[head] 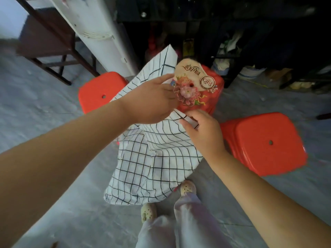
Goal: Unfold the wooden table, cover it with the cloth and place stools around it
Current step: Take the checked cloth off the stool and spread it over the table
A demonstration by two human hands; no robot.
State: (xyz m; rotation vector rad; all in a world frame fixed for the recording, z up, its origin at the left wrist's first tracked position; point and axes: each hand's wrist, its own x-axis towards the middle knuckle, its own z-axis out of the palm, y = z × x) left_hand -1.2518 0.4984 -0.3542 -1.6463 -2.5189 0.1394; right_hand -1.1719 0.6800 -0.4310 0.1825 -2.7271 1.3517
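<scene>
A white cloth (154,158) with a black grid pattern hangs crumpled in front of me, down toward the floor. My left hand (152,102) grips its upper part near a decorated stool. My right hand (202,133) pinches an edge of the cloth just below that stool. Three red plastic stools stand close by: one at the left (100,90), one at the right (265,142), and a middle one (206,92) with a flower picture on its seat, partly hidden by the cloth. The folded wooden table (44,40) leans at the far left.
A white pillar (100,33) rises behind the left stool. Dark shelving with clutter (232,42) fills the back. The floor (44,113) is grey concrete. My feet in pale perforated shoes (188,188) stand just under the cloth.
</scene>
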